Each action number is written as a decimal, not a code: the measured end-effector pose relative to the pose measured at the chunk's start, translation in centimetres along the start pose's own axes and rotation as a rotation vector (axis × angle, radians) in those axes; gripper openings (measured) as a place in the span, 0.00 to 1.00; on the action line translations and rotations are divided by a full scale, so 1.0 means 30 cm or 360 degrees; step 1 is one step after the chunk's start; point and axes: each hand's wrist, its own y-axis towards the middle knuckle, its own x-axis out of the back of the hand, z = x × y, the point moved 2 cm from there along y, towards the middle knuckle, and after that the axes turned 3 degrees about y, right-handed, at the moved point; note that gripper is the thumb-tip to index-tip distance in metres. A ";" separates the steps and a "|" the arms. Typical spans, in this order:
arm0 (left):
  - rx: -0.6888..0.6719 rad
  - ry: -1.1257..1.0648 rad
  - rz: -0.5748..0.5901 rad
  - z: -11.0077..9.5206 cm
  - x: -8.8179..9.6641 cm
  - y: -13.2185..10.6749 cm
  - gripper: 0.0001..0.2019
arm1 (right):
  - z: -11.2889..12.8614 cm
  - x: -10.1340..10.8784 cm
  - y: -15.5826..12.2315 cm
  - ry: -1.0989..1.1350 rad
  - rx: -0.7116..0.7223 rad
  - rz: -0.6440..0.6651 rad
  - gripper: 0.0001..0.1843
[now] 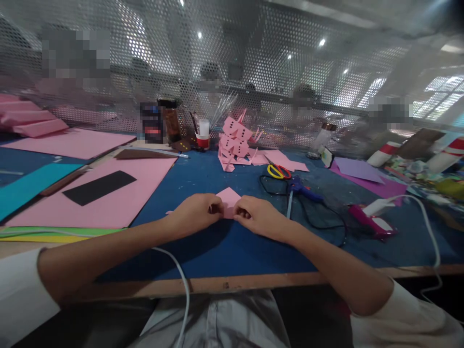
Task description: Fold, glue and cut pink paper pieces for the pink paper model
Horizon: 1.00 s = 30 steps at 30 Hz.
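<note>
Between my two hands is a small piece of pink paper (228,198), with a pointed top and a straight lower edge. My left hand (197,211) pinches its left side, fingers curled. On the right side my right hand (259,215) grips it the same way, thumb and fingers closed. Both hands are just above the blue mat (217,261), near the table's front edge. Beyond them stands a cluster of folded pink paper shapes (235,142) marked with black dots. My fingers hide part of the paper's edges.
Right of my hands lie scissors (278,171) with yellow and red handles, a blue glue gun (304,189) with a black cord, and a magenta device (373,222). Purple sheets (362,176) lie farther right. At left, a black strip (99,187) rests on pink sheets (145,188).
</note>
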 end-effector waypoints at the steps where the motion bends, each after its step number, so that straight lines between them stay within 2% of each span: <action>1: 0.0038 -0.0027 0.0032 -0.001 -0.001 0.009 0.07 | 0.000 -0.001 0.000 0.0001 0.0002 -0.0001 0.02; 5: 0.0152 0.0034 0.0083 -0.004 -0.003 0.031 0.09 | 0.001 -0.002 0.003 -0.0021 -0.0018 0.0013 0.02; 11: 0.0184 0.0177 0.0139 -0.029 0.002 0.052 0.11 | 0.004 -0.002 0.007 -0.0089 -0.0024 0.0006 0.02; 19: 0.0103 0.0093 0.0180 -0.039 0.017 0.049 0.09 | -0.003 -0.007 0.003 -0.0068 -0.0031 0.0007 0.02; 24: 0.0084 0.0168 0.0140 -0.028 0.018 0.034 0.07 | 0.001 -0.004 0.001 -0.0022 -0.0028 0.0010 0.03; 30: 0.0087 0.0135 0.0179 0.005 0.030 0.022 0.08 | 0.001 -0.004 0.001 -0.0001 -0.0033 0.0004 0.02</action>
